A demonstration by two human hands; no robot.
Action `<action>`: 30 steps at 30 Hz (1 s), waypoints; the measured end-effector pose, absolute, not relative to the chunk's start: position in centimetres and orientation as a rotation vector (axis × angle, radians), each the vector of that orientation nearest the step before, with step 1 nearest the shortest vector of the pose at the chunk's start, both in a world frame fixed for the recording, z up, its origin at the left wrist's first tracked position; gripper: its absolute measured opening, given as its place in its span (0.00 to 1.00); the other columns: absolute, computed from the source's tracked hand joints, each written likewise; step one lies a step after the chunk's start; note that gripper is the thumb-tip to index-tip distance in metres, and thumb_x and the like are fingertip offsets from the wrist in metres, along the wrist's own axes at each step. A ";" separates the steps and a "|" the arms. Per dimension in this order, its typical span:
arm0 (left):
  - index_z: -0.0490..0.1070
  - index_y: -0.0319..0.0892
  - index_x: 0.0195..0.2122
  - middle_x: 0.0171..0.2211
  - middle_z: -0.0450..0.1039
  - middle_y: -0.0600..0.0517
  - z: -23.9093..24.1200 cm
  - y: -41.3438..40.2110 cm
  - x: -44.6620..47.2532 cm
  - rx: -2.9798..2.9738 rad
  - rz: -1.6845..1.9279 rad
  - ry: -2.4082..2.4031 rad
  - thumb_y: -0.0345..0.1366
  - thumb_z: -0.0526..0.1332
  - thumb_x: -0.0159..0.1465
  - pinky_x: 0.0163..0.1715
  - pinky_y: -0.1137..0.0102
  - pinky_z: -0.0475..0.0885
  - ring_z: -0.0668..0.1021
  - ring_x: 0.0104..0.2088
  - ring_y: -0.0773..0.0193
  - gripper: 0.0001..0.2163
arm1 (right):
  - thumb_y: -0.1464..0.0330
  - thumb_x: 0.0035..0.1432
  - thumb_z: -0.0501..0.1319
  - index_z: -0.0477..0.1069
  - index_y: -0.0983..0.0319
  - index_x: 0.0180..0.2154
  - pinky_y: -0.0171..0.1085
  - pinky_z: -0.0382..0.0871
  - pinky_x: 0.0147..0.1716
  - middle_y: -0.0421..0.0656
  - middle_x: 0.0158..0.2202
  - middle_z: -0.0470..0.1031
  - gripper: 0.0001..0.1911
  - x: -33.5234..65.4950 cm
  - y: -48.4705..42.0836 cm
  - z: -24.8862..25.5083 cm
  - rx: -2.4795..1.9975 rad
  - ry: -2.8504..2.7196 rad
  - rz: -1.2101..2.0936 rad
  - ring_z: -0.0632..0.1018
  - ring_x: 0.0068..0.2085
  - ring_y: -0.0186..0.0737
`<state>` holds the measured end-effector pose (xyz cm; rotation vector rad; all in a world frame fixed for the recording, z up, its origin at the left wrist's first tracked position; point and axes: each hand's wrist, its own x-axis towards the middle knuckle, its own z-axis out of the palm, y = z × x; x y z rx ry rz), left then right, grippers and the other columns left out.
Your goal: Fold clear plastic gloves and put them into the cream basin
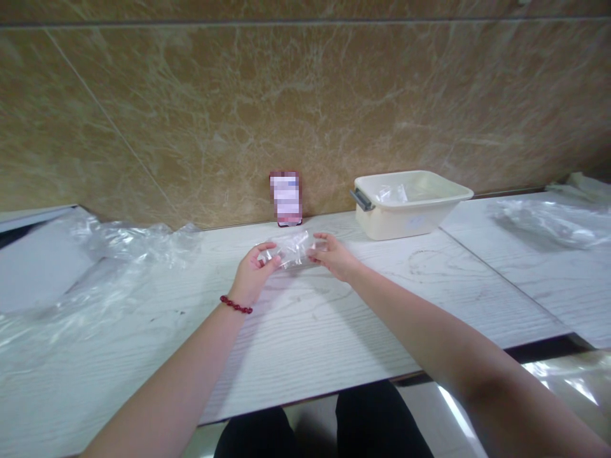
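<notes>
Between my two hands, just above the white wood-grain table (305, 331), is a crinkled clear plastic bag (294, 249). My left hand (256, 267), with a dark red bead bracelet (235, 305) at the wrist, pinches the bag's left end between thumb and fingers. The right end is gripped by the thumb and fingers of my right hand (333, 256). Glare on the plastic hides whether anything lies inside it. Right behind the bag, a phone (287, 198) with a blurred screen leans upright against the marbled wall.
A cream plastic tub (405, 219) with a grey handle stands at the back right, with clear plastic packets (392, 193) inside. Loose clear plastic sheeting (138, 245) lies on the left beside a white box-like object (42, 267). More clear plastic (556, 222) lies far right.
</notes>
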<state>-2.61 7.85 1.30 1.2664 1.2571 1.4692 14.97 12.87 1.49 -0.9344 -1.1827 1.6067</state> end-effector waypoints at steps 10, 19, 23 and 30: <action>0.61 0.39 0.44 0.24 0.70 0.55 1.6 7.5 -2.7 1.285 1.261 1.267 0.35 0.63 0.47 0.30 0.73 0.68 0.73 0.24 0.70 0.23 | 0.77 0.36 0.61 0.55 0.58 0.44 0.32 0.66 0.28 0.43 0.44 0.62 0.31 15.8 13.8 1.2 -0.947 -1.432 1.318 0.70 0.30 0.28; 0.61 0.40 0.46 0.26 0.69 0.56 1.7 7.6 -3.1 1.236 1.178 1.172 0.33 0.64 0.46 0.30 0.75 0.68 0.71 0.24 0.73 0.25 | 0.78 0.38 0.60 0.59 0.60 0.43 0.31 0.66 0.25 0.40 0.32 0.70 0.27 16.5 14.1 1.3 -0.967 -1.509 1.512 0.71 0.27 0.30; 0.62 0.41 0.45 0.26 0.68 0.55 1.8 7.6 -3.4 1.168 1.164 1.127 0.34 0.63 0.47 0.29 0.75 0.68 0.71 0.25 0.73 0.23 | 0.74 0.38 0.62 0.63 0.61 0.41 0.31 0.64 0.23 0.36 0.23 0.68 0.23 16.7 14.3 1.4 -0.995 -1.620 1.449 0.69 0.23 0.30; 0.65 0.42 0.42 0.29 0.67 0.55 1.9 7.8 -3.6 1.119 1.195 1.119 0.34 0.63 0.47 0.26 0.75 0.70 0.70 0.27 0.72 0.20 | 0.72 0.40 0.60 0.66 0.65 0.26 0.29 0.62 0.25 0.37 0.23 0.68 0.06 16.6 14.5 1.2 -0.982 -1.718 1.354 0.69 0.25 0.28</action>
